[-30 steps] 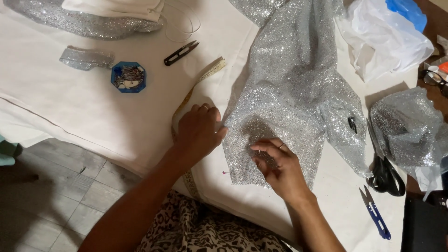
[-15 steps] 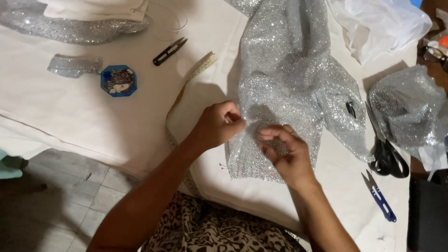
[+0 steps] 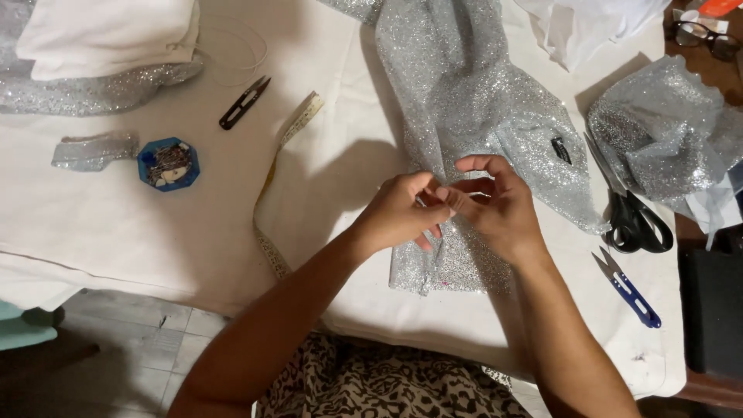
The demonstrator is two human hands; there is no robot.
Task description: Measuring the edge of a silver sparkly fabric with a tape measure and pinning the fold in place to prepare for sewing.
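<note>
A long strip of silver glitter fabric (image 3: 472, 116) lies on the white-covered tabletop (image 3: 155, 224), its surface densely sparkling, pale grey and crinkled into soft folds. Its long axis runs from the far edge of the tabletop down toward the person, leaning slightly to the right as it goes away; the near end, cut roughly square, points at the person and stops short of the tabletop's near edge. A second fold branches off to the right from the middle, with a small dark clip (image 3: 560, 149) on it. Both hands meet over the near part of the strip: the left hand (image 3: 398, 213) is curled with thumb and fingers pinched on a small pin or a bit of the fabric, too small to tell which, and the right hand (image 3: 499, 209) is curled opposite, its fingertips pinched against those of the left. To the left lie a cream measuring tape (image 3: 272, 174), a black thread snip (image 3: 244, 102) and a blue pin dish (image 3: 169, 163); to the right, black scissors (image 3: 631, 217) and a blue-handled snip (image 3: 628, 288).
</note>
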